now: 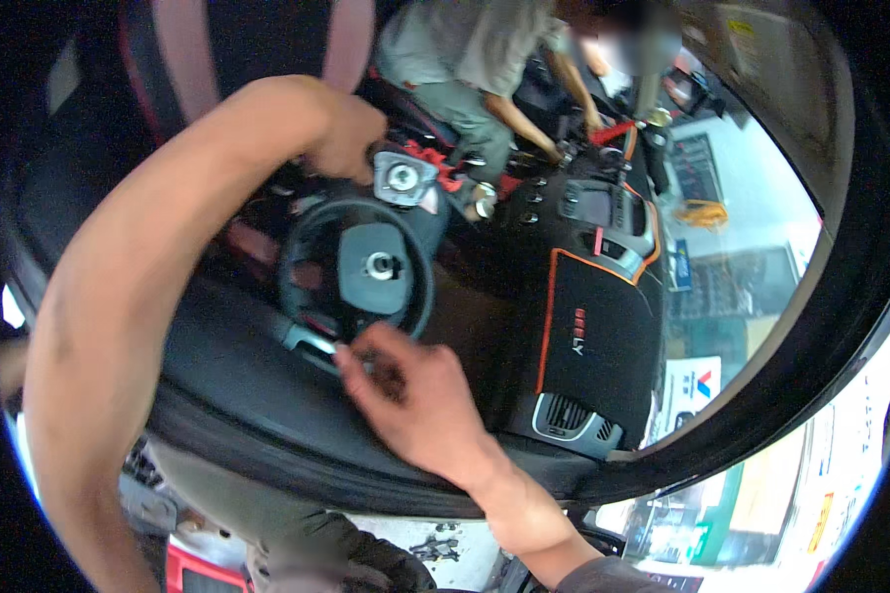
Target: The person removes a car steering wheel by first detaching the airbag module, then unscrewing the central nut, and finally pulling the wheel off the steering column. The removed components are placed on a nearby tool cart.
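Note:
My left hand (344,136) reaches across the cabin, its fingers curled. They meet the left edge of a grey square part (386,190) with a round metal centre, beyond the steering wheel. Most of these fingertips are hidden. The black steering wheel (423,318) has a grey centre pad (362,289) bearing a round silver piece. My right hand (415,395) is at the near side of the wheel, fingers bent inward. Its thumb and fingertips are by a silver trim piece (310,343); anything pinched between them is too small or hidden to name.
The black dashboard (603,296) with orange edging lies to the right, with an air vent (567,415) at its near end. Across the cabin, a co-worker in grey (485,59) leans over the console, hands near a red object (611,132). The dark door frame (297,450) curves below.

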The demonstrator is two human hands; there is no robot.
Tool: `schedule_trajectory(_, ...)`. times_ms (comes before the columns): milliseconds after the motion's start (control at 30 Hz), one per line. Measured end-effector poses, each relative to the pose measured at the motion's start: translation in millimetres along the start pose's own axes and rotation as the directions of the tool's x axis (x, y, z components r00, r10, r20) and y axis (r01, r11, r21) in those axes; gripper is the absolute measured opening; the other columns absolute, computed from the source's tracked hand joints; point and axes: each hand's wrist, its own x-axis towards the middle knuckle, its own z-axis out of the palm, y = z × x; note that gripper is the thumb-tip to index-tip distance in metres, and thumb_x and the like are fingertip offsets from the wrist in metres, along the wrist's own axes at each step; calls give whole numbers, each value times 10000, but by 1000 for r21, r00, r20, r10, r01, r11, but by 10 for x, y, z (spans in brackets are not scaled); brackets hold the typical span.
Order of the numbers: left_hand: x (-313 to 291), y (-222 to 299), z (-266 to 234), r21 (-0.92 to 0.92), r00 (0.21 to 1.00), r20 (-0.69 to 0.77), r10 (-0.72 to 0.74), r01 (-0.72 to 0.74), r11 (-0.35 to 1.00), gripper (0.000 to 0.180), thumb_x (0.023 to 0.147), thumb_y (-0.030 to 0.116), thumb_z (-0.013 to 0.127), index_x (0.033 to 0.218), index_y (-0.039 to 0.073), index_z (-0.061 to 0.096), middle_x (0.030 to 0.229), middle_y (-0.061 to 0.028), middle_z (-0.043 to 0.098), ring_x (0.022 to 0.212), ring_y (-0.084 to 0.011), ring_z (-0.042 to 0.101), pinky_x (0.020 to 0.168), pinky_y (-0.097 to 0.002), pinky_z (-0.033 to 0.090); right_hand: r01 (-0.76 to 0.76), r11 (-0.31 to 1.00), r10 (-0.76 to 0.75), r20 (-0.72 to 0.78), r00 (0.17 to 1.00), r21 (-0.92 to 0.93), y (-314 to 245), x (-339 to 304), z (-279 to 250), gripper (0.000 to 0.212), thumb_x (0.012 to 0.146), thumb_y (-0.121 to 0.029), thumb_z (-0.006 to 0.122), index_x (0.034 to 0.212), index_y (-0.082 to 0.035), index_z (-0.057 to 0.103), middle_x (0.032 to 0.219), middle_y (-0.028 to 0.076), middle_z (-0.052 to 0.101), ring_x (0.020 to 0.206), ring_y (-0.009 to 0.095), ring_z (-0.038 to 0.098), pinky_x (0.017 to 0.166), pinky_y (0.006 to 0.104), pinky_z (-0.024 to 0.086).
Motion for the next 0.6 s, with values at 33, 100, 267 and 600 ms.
schedule_trajectory(33,60,21,7,34,996,-80,37,-35,999,442,925,368,674,1239,56,676,1139,-240,711,1086,-416,669,954,-480,533,26,997,-22,-47,999,73,13,7,3,178,971,-192,698,923,-36,628,542,78,512,459,142,477,460,331,378)
schedule_trajectory(100,38,64,1,38,983,-173,63,-57,998,427,925,356,674,1240,68,678,1124,-234,715,1092,-419,665,967,-486,528,27,994,-23,-38,999,110,18,15,-43,163,970,-165,697,928,-29,616,565,78,535,465,149,491,468,329,390)
schedule_trajectory(267,-16,216,2,-14,995,-40,87,-87,996,400,938,343,659,1225,65,686,1085,-235,722,1060,-402,681,932,-484,539,79,986,-76,-26,997,147,109,-23,12,175,977,-192,689,951,-38,609,599,116,547,475,228,534,493,366,417)
schedule_trajectory(600,65,201,168,-39,987,78,144,-141,989,455,955,409,637,1244,59,669,1095,-205,727,1033,-393,688,926,-465,538,6,945,-9,9,1000,328,99,19,-2,209,995,-200,666,932,-17,585,562,90,503,463,173,432,480,360,349)
